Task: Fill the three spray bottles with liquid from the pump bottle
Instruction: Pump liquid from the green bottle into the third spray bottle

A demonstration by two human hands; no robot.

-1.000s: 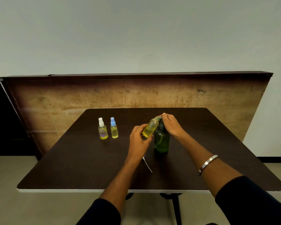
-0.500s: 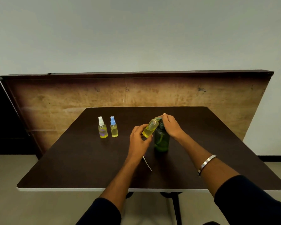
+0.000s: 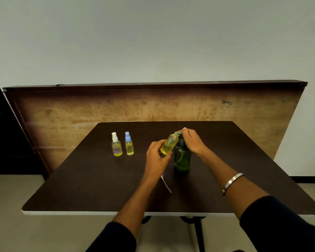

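My left hand [image 3: 156, 159] grips an uncapped small bottle [image 3: 169, 144] of yellow liquid, tilted with its mouth under the pump's spout. A dark green pump bottle [image 3: 182, 158] stands upright just right of it. My right hand [image 3: 192, 141] rests on the pump head, fingers curled over it. Two capped spray bottles stand to the left: one with a white cap [image 3: 116, 145], one with a blue cap [image 3: 129, 146], both holding yellow liquid. A loose spray cap with its white tube [image 3: 166, 183] lies on the table below my left hand.
The dark brown table [image 3: 91, 188] has a white front edge near me. A worn wooden board [image 3: 80, 113] leans behind the table against the pale wall. A dark opening lies at the far left.
Almost nothing differs. Both hands keep their hold at the pump spout; the view shifted very slightly.
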